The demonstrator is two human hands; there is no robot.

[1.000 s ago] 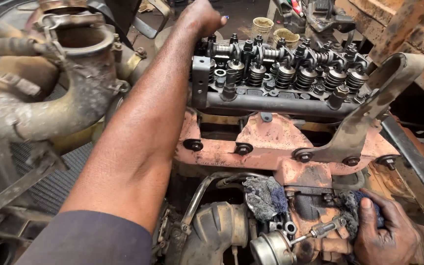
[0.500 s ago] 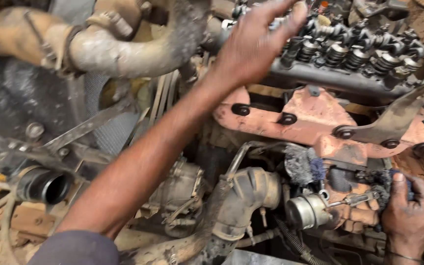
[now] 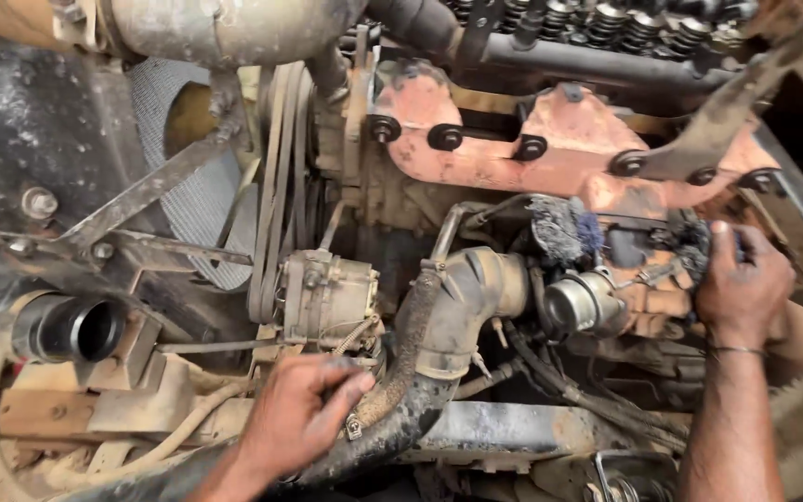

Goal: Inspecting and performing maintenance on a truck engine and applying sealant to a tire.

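While gripping: left hand [image 3: 301, 411] closed around black hose [image 3: 400, 409], right hand [image 3: 741, 284] clutching dark rag [image 3: 699, 249] beside turbo [image 3: 580, 302].

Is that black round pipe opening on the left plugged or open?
Open: the black pipe mouth shows a dark hollow bore, with no cap, plug or hose on it.

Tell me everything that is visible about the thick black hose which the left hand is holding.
The black hose is thick, looks like rubber and is coated with dust and dried mud. From the lower left it curves up to a dirty grey metal elbow pipe, where a band clamp circles its upper end. A second clamp sits lower down, beside the left hand, which rests on the hose with fingers curled around it. The hose passes in front of the engine's lower frame. Its lower end is hidden.
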